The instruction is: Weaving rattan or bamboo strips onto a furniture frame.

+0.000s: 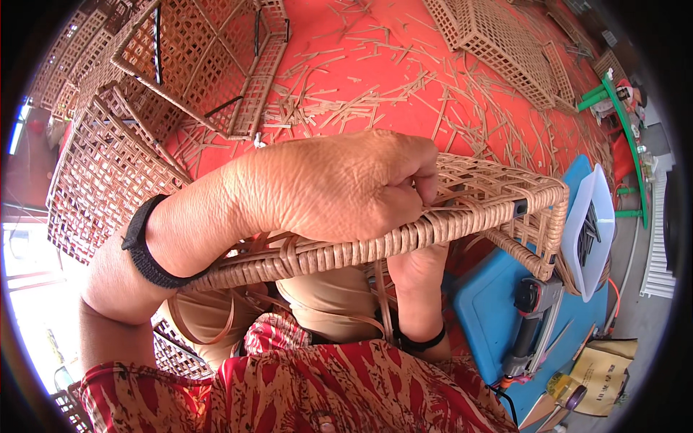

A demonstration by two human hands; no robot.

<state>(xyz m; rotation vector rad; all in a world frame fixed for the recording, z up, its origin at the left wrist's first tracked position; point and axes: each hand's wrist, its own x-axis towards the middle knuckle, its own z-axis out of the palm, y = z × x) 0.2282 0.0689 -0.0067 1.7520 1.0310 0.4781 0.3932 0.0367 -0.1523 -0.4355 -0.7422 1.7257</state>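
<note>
A woven rattan basket frame (498,173) lies across my lap, its thick rim (339,254) wrapped closely with rattan strip. Over this rim is my left hand (346,184), its fingers curled into a pinch against the open lattice just behind the rim. What the fingertips hold is hidden. My right hand (420,268) reaches up from beneath the rim, and the basket covers its fingers. Loose rattan strips (382,299) hang down beside the right wrist. Another strip (229,317) loops below the rim near my left forearm.
Rattan offcuts (346,101) litter the red floor covering (317,29). Woven baskets (188,65) stand at the left, more (498,50) at the far right. On a blue surface (480,303) at my right lies a nail gun (530,325), near a white container (590,231) of dark pieces.
</note>
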